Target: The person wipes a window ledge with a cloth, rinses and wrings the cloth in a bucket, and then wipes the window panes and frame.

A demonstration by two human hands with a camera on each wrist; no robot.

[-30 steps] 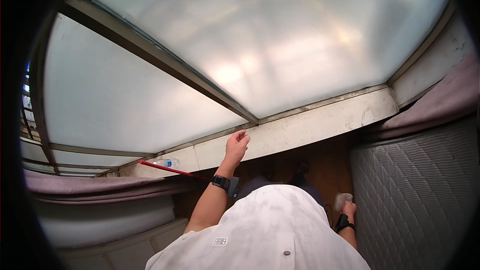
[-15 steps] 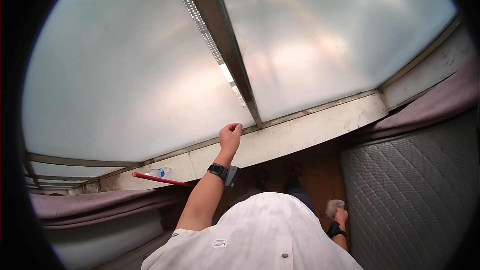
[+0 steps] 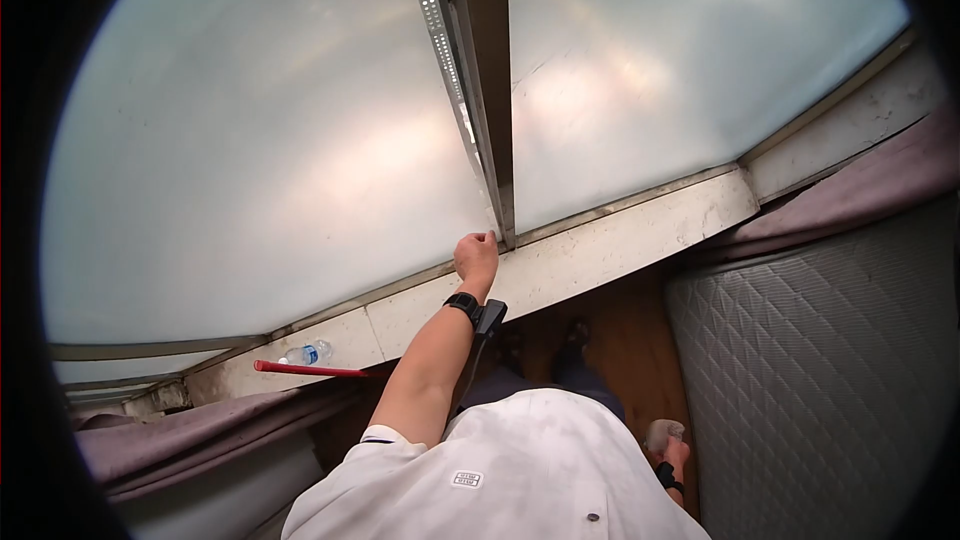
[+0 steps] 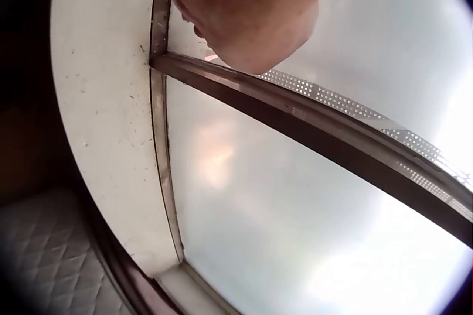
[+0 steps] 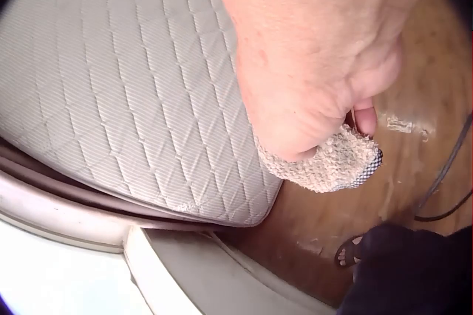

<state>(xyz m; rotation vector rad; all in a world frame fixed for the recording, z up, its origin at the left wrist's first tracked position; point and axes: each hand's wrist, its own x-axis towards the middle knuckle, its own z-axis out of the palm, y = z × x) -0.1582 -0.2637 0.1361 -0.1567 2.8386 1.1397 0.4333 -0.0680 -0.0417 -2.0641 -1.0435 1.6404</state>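
In the head view my left hand (image 3: 477, 255) is at the foot of a dark upright window frame (image 3: 492, 90), over the sill, fingers bent inward. The left wrist view shows the back of this hand (image 4: 255, 12) beside the frame (image 4: 295, 119); its fingertips are mostly hidden, so I cannot tell whether they grip the frame. A dotted strip (image 3: 440, 35) shows along the frame's left side. Low at my right side, my right hand (image 3: 677, 452) holds a beige cloth (image 3: 662, 432). Up close, the right hand (image 5: 318, 71) grips this rough cloth (image 5: 332, 163) with curled fingers.
A clear bottle (image 3: 308, 352) lies on the white sill (image 3: 560, 265) at the left, beside a red rod (image 3: 310, 370). A grey quilted mattress (image 3: 810, 370) stands at the right. Mauve curtains (image 3: 850, 185) hang at both sides. A cable (image 5: 443, 175) is near the floor.
The dotted strip has come into view beside the frame, which now looks nearly upright as the head view has shifted. My left hand has moved closer to the frame's foot. The cloth remains in my right hand.
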